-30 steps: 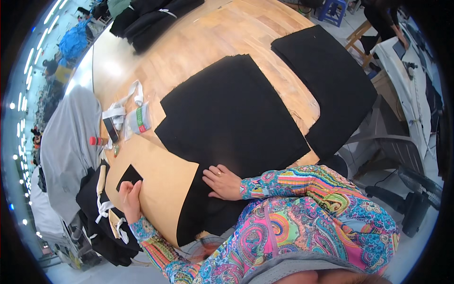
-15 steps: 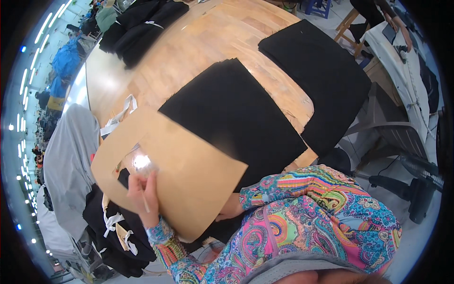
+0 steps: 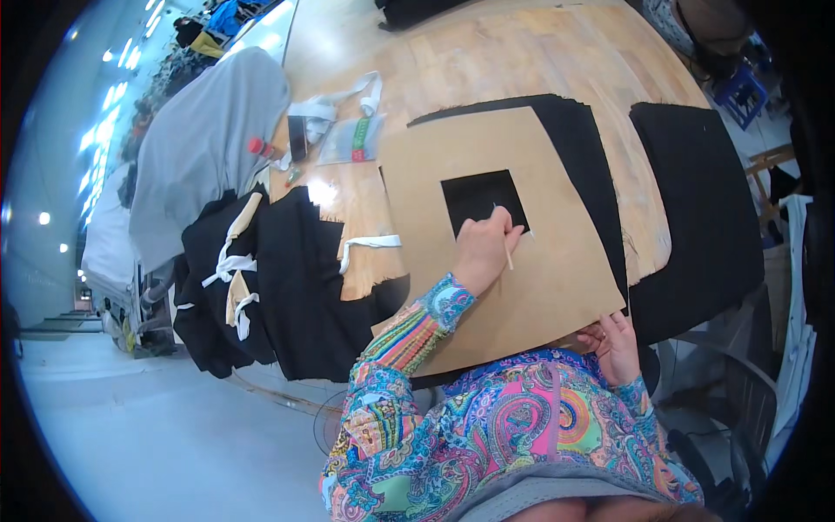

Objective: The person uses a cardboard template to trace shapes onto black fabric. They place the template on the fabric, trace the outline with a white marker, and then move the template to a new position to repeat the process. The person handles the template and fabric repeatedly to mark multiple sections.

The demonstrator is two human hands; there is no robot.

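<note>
Lying toward three o'clock on the tabletop, over black fabric, the tan sheet is touched, seemingly for steadiness, at its four-o'clock corner by half-curled fingers of the right hand; any grip cannot be told. A pale stick is pinched, apparently for control, in the left hand's closed fingers.

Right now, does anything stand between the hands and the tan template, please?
Nothing visible does. The left hand, with a thin pale stick, is at the square opening of the tan template; the right hand is at its lower right corner. Black fabric lies beneath, not between.
</note>
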